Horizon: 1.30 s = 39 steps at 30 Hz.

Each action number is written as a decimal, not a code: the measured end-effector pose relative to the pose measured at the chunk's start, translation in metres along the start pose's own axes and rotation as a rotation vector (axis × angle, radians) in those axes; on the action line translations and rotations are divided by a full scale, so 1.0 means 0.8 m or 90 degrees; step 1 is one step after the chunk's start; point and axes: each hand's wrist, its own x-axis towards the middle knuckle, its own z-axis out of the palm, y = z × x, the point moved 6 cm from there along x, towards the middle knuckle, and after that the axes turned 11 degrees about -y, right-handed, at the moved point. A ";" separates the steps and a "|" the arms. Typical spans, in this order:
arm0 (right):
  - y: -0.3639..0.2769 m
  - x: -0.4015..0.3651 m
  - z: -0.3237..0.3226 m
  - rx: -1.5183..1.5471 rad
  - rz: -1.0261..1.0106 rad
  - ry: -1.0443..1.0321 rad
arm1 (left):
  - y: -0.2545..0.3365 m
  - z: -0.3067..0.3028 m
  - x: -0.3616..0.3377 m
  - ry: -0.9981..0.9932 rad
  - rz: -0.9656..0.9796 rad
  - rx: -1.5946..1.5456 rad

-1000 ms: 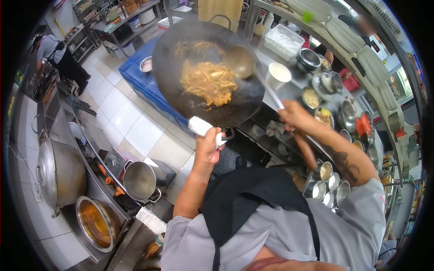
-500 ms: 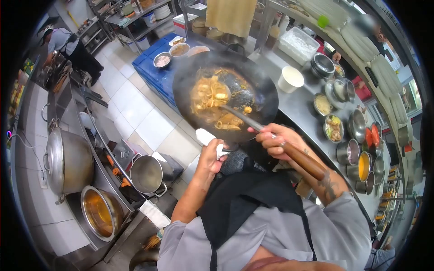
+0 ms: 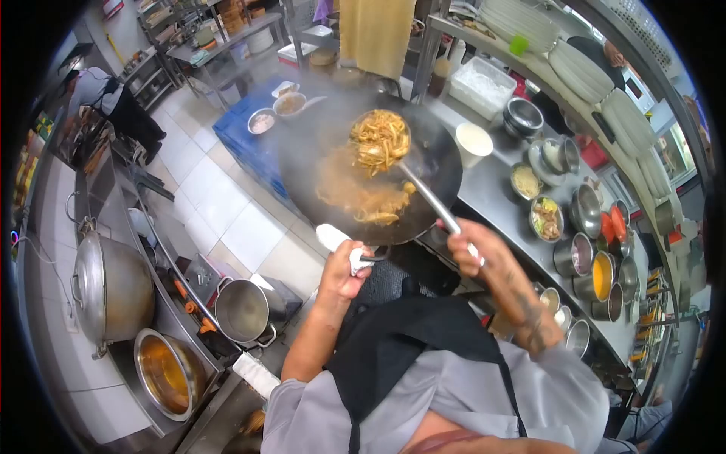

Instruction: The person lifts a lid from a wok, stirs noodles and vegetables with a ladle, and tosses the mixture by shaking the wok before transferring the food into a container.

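Observation:
A large dark wok (image 3: 437, 147) is in front of me, with steam rising from it. My left hand (image 3: 344, 274) is closed round the wok's near loop handle, with a folded white cloth (image 3: 333, 237) between palm and metal. In my right hand (image 3: 478, 250) is the metal shaft of a long ladle (image 3: 429, 194). The ladle's bowl is heaped with brown sauced noodles (image 3: 380, 140) and raised over the far half of the wok. More saucy food (image 3: 378, 210) lies in the wok's near half, partly veiled by steam.
To the right, a steel counter holds a white tub (image 3: 474, 140), a bowl of mixed vegetables (image 3: 546, 217) and several metal bowls. A blue chest (image 3: 242, 147) with small bowls stands beyond the wok. A big lidded pot (image 3: 113, 287) is at left. Another person (image 3: 113, 98) works far left.
My right hand has lifted the ladle, now loaded with noodles, up from the food and towards the far side of the wok. My left hand keeps its hold on the wok handle.

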 end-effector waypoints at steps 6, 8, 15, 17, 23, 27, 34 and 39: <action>-0.009 -0.019 -0.008 0.292 -0.010 -0.122 | -0.010 0.000 0.015 -0.030 -0.023 -0.021; -0.020 -0.023 -0.007 0.371 -0.007 -0.160 | -0.015 0.001 0.022 -0.030 -0.021 -0.028; -0.077 -0.069 -0.025 0.395 -0.025 -0.142 | -0.026 0.024 0.040 -0.010 -0.014 -0.027; -0.101 -0.087 -0.034 0.398 -0.043 -0.182 | -0.030 0.028 0.046 -0.003 -0.011 -0.026; -0.180 -0.147 -0.055 0.315 -0.173 -0.178 | -0.037 0.037 0.076 0.014 0.012 -0.004; -0.219 -0.173 -0.094 0.249 -0.211 -0.175 | -0.042 0.041 0.093 0.033 0.028 -0.003; -0.225 -0.157 -0.205 0.103 -0.224 0.016 | -0.048 0.051 0.102 0.019 0.045 -0.031; -0.208 -0.120 -0.277 0.003 -0.131 0.163 | -0.055 0.063 0.093 0.044 0.070 -0.019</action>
